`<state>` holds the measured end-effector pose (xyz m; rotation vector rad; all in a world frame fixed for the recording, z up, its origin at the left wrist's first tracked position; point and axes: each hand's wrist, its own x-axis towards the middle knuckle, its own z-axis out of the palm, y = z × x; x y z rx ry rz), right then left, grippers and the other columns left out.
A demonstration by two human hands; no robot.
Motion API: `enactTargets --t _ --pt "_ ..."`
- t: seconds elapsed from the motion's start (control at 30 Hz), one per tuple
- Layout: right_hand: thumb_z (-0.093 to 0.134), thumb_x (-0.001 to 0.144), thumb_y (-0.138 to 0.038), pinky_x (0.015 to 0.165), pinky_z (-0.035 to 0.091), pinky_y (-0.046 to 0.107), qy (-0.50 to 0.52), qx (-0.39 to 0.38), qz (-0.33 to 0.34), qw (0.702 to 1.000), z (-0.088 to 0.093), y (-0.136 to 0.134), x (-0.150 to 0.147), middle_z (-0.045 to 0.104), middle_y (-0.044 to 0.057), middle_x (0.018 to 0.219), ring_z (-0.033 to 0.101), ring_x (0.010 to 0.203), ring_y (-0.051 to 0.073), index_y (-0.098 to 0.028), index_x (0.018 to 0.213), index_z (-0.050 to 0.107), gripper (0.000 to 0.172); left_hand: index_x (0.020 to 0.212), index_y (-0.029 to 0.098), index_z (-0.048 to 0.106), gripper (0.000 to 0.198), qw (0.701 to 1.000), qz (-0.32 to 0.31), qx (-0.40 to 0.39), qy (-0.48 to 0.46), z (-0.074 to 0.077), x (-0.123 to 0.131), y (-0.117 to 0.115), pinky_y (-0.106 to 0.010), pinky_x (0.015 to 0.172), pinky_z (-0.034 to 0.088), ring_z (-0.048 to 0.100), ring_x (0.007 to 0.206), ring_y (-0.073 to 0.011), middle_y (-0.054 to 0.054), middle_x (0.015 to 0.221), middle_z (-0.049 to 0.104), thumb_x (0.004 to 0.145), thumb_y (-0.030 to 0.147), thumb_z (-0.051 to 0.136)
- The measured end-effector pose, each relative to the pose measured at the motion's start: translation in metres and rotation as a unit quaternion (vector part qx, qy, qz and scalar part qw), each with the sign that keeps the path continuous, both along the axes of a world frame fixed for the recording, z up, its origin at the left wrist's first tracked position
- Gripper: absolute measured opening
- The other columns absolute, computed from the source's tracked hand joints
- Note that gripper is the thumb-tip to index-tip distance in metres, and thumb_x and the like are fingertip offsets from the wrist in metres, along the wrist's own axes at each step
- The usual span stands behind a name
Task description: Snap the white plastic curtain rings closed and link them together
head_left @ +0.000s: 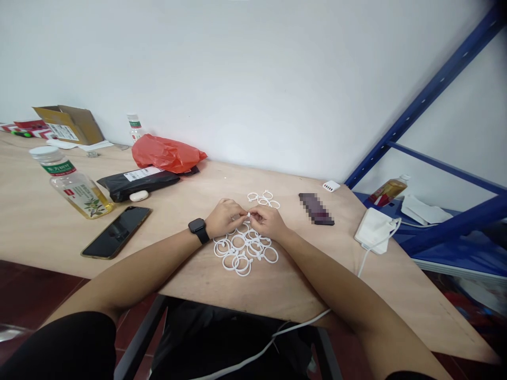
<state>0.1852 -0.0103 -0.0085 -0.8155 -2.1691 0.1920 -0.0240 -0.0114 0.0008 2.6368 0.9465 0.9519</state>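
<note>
My left hand point(224, 217), with a black smartwatch point(198, 230) on its wrist, and my right hand point(270, 221) meet fingertip to fingertip over a wooden table point(277, 285). Both pinch one small white plastic ring point(249, 215) between them. Just below the hands lies a pile of several linked white rings point(244, 251). A smaller cluster of white rings point(263, 199) lies just beyond the hands.
A tea bottle point(73, 184), a black phone point(116, 232), a white earbud case point(138, 196), a black parcel point(137, 181) and a red bag point(166, 153) sit left. Another phone point(316, 209), a white charger point(373, 230) and a blue rack point(431, 89) are right.
</note>
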Motion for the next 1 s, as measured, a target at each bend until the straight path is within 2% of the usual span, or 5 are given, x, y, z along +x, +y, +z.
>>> enactTargets --t 0.23,0.43,0.7,0.83,1.0 --pt "0.055 0.071 -0.018 0.059 0.041 0.024 -0.020 -0.005 -0.009 1.000 0.000 0.000 0.000 0.058 -0.002 0.062 0.053 0.059 0.013 -0.021 0.076 0.063 0.010 0.089 0.022 0.071 0.027 1.000 -0.028 0.006 0.006 0.003 0.004 -0.003 -0.036 0.090 0.039 0.064 0.084 -0.0175 -0.005 0.087 0.074 0.095 0.039 0.052" --pt "0.048 0.073 -0.013 0.061 0.042 0.025 -0.013 -0.012 -0.016 1.000 -0.001 0.003 0.000 0.062 0.000 0.063 0.056 0.061 0.014 -0.022 0.069 0.062 0.017 0.089 0.023 0.072 0.025 1.000 -0.014 -0.007 0.013 0.003 0.007 -0.005 -0.037 0.093 0.039 0.064 0.085 -0.0176 -0.005 0.086 0.074 0.094 0.038 0.053" --pt "0.049 0.083 -0.016 0.069 0.051 0.028 0.060 -0.052 -0.135 0.988 -0.005 0.018 0.014 0.074 0.001 0.083 0.066 0.071 0.018 -0.023 0.104 0.070 0.031 0.101 0.022 0.072 0.026 0.996 0.078 -0.028 -0.028 0.000 -0.016 0.015 -0.038 0.093 0.044 0.065 0.095 -0.0211 -0.005 0.100 0.074 0.091 0.040 0.056" --pt "0.048 0.086 -0.017 0.079 0.054 0.033 0.048 -0.067 -0.197 0.977 -0.007 0.033 0.030 0.075 0.003 0.097 0.069 0.082 0.020 -0.024 0.111 0.069 0.033 0.098 0.024 0.073 0.023 0.997 0.050 -0.049 0.024 -0.004 -0.023 0.021 -0.040 0.100 0.039 0.064 0.101 -0.0226 -0.004 0.104 0.073 0.086 0.039 0.061" --pt "0.050 0.082 -0.013 0.098 0.050 0.042 0.024 -0.068 -0.240 0.968 -0.010 0.046 0.042 0.067 0.007 0.124 0.063 0.113 0.025 -0.021 0.113 0.069 0.038 0.090 0.025 0.074 0.018 0.993 -0.001 -0.072 0.088 -0.007 -0.015 0.015 -0.042 0.104 0.032 0.062 0.105 -0.0227 -0.002 0.108 0.072 0.083 0.039 0.065"
